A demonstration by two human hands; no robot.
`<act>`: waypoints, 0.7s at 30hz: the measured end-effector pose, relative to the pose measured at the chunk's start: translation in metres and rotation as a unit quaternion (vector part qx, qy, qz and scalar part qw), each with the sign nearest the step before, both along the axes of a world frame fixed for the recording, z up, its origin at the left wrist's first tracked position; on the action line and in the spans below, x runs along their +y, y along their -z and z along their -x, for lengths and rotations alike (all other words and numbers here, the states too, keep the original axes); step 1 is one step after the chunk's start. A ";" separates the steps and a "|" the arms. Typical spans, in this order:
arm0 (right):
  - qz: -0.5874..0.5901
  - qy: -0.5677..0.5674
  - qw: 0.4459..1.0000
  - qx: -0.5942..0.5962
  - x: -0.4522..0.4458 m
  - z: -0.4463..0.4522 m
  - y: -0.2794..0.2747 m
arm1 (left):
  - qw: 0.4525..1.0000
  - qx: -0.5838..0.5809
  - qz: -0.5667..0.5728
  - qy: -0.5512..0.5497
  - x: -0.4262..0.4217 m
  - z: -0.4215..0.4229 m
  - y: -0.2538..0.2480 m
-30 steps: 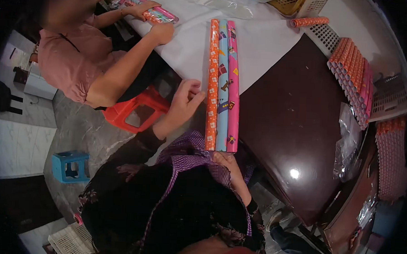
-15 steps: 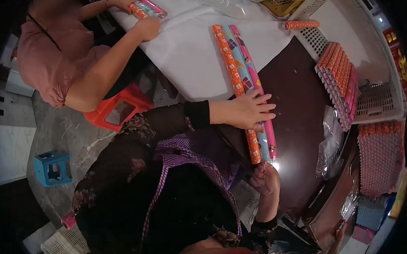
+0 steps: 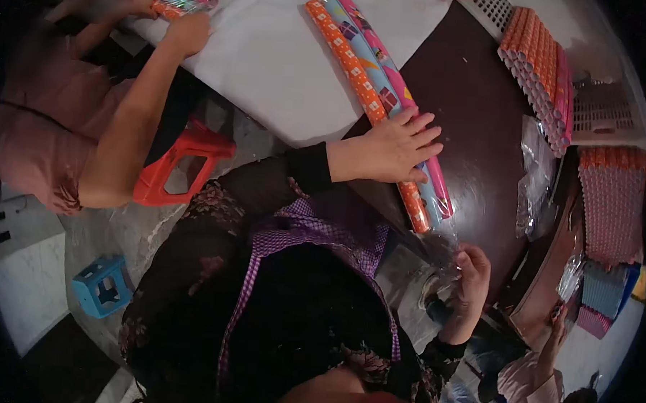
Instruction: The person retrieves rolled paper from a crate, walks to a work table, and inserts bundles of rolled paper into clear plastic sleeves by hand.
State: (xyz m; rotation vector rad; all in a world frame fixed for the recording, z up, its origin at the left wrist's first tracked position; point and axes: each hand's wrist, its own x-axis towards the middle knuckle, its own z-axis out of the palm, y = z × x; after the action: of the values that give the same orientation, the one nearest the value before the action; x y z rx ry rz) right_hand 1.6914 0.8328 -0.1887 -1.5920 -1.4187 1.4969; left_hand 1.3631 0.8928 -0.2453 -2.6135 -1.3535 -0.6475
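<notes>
Three wrapping paper rolls lie side by side on the table: an orange roll (image 3: 341, 58), a light blue roll (image 3: 362, 52) and a pink roll (image 3: 376, 54). Across their near half rests my left hand (image 3: 394, 150), palm down with fingers spread. Clear plastic film (image 3: 440, 244) extends past the near ends of the rolls. My right hand (image 3: 472, 274) pinches that film, a little apart from the roll ends. How far the film runs up along the rolls is hard to see.
A stack of orange and pink rolls (image 3: 534, 70) stands at right by a white crate (image 3: 604, 116). Clear plastic bags (image 3: 534, 178) lie at the dark table's (image 3: 479, 93) edge. Opposite left, another person's hands (image 3: 186, 33) hold packed rolls. A red stool (image 3: 151, 179) is below.
My right hand has moved right, away from the roll ends, drawing out the film. My left hand stays flat on the rolls. The camera view has shifted.
</notes>
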 end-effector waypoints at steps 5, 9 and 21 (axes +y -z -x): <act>-0.188 0.136 0.970 0.065 -0.015 -0.015 -0.020 | 0.999 0.019 0.013 -0.031 -0.002 -0.003 0.001; -0.424 0.155 0.892 0.015 -0.046 0.004 -0.031 | 0.998 0.051 0.007 -0.033 -0.004 -0.001 -0.005; -0.340 0.048 0.916 -0.206 -0.036 0.066 0.019 | 0.996 0.080 0.012 -0.026 -0.003 -0.005 -0.010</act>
State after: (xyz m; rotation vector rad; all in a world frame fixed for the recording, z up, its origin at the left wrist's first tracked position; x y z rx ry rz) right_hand 1.6250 0.7969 -0.2075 -1.5175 -1.7927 0.5016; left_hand 1.3676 0.8903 -0.2353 -2.5753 -1.3838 -0.4084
